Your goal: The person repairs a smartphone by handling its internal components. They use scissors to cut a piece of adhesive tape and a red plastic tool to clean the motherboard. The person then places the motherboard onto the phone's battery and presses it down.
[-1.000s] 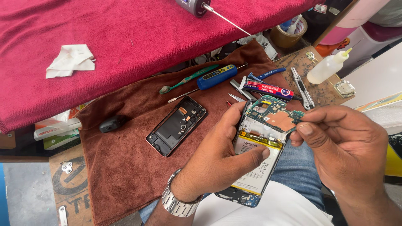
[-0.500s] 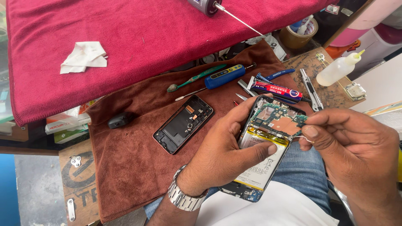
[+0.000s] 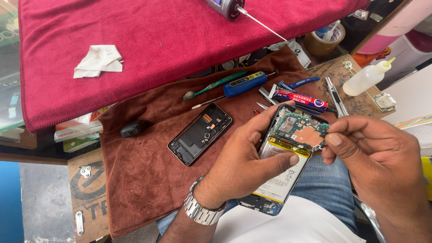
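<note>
My left hand (image 3: 245, 159) grips an opened phone (image 3: 288, 157) over my lap, thumb lying across its pale battery. The phone's back is off, so its green circuit board and copper shield show at the top. My right hand (image 3: 375, 164) pinches at the right edge of that board with thumb and forefinger; what sits between the fingertips is too small to tell. A metal watch is on my left wrist. The phone's removed back frame (image 3: 200, 133) lies on the brown towel (image 3: 144, 180) to the left.
On the brown towel lie a green toothbrush (image 3: 213, 85), a blue screwdriver (image 3: 245, 83), tweezers, a red-and-blue tube (image 3: 299, 98) and a small black piece (image 3: 133, 128). A squeeze bottle (image 3: 366, 77) stands at right. A red cloth (image 3: 157, 40) with a crumpled tissue (image 3: 98, 60) covers the counter.
The view has shifted slightly; both hands stay on the phone. My right fingers have closed in tighter on the board's right edge.
</note>
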